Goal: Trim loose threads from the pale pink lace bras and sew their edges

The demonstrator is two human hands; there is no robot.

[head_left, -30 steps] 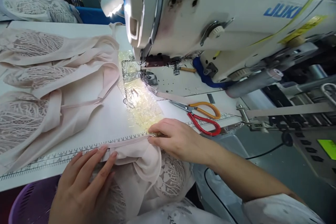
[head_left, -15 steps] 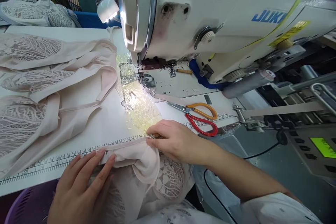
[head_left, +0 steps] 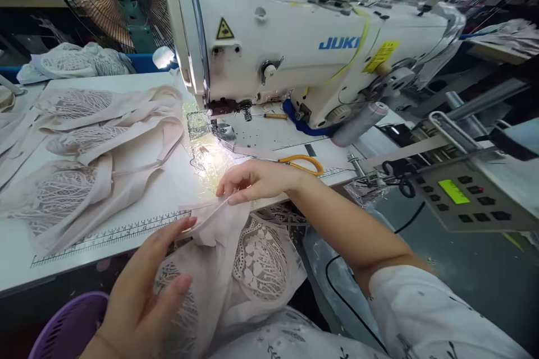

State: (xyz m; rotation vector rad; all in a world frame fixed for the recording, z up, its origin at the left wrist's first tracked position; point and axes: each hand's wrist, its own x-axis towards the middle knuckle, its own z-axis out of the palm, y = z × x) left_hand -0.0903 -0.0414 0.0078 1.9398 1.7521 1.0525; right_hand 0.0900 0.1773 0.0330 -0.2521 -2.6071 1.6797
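A pale pink lace garment [head_left: 263, 261] hangs over the front edge of the white sewing table and onto my lap. My right hand [head_left: 242, 182] pinches its fabric edge between thumb and fingers, just in front of the lit needle area. My left hand [head_left: 155, 269] is at the garment's left side, thumb and fingers spread apart, the fingertips beside the cloth. Behind my hands stands a white sewing machine [head_left: 261, 50]. Scissors with an orange handle [head_left: 305, 164] lie right behind my right forearm, which hides their other handle.
More pale lace garments [head_left: 67, 188] lie on the left of the table. A printed ruler strip [head_left: 126, 230] runs along the front edge. A purple basket [head_left: 69, 325] stands below left, a control panel [head_left: 471, 196] at the right, and a fan [head_left: 122, 0] behind.
The view has tilted up and back. My right hand has raised the fabric edge off the ruler. My left hand has come off the cloth, its thumb now apart from the fingers.
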